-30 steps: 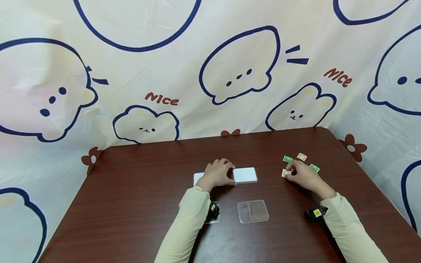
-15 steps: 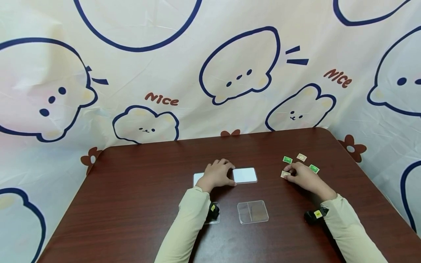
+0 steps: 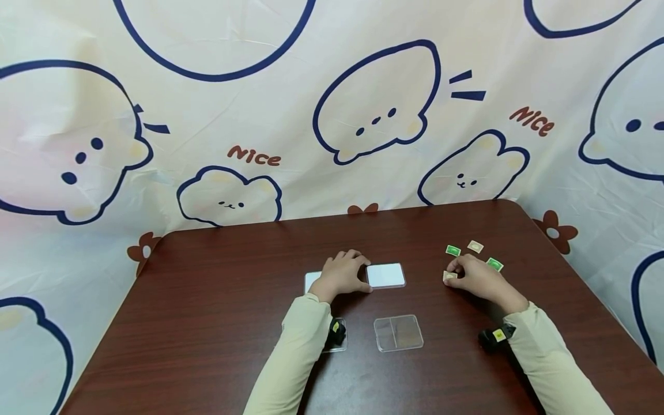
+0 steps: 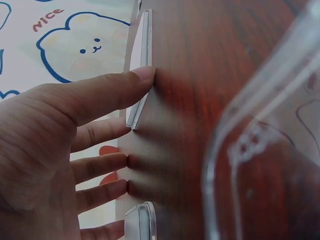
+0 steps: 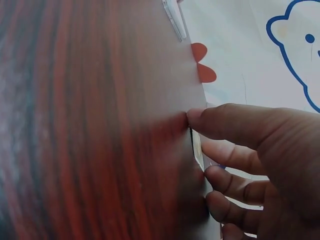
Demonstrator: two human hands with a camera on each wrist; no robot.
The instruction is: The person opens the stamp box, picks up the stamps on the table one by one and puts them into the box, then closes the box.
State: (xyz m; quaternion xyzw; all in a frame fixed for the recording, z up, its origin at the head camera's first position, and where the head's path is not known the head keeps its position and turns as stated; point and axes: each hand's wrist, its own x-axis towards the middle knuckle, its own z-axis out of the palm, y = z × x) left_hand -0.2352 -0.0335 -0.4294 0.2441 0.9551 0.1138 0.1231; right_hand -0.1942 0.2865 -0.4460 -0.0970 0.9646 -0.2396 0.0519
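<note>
In the head view my left hand [image 3: 342, 274] is at the left end of a flat clear case with a white top [image 3: 386, 275]. Its thumb is at the near edge and the index finger at the far left corner; the other fingers touch the table. My right hand [image 3: 479, 278] pinches a small cream rectangular slip [image 3: 449, 276], like a tiny banknote, lying on the table. The right wrist view shows the slip's thin edge [image 5: 198, 148] between thumb and fingers. Near that hand lie green slips [image 3: 453, 251], [image 3: 495, 264] and another cream slip [image 3: 475, 246].
Another white-topped case [image 3: 312, 280] is partly behind my left hand. Nearer me are a clear divided tray [image 3: 399, 333] and another clear tray [image 3: 340, 347], mostly covered by the left forearm. Patterned cloth [image 3: 290, 115] rises behind the brown table [image 3: 197, 311].
The cream slip under my right fingers has slid slightly left and toward me, the fingers moving with it. My left hand stays at the white-topped case.
</note>
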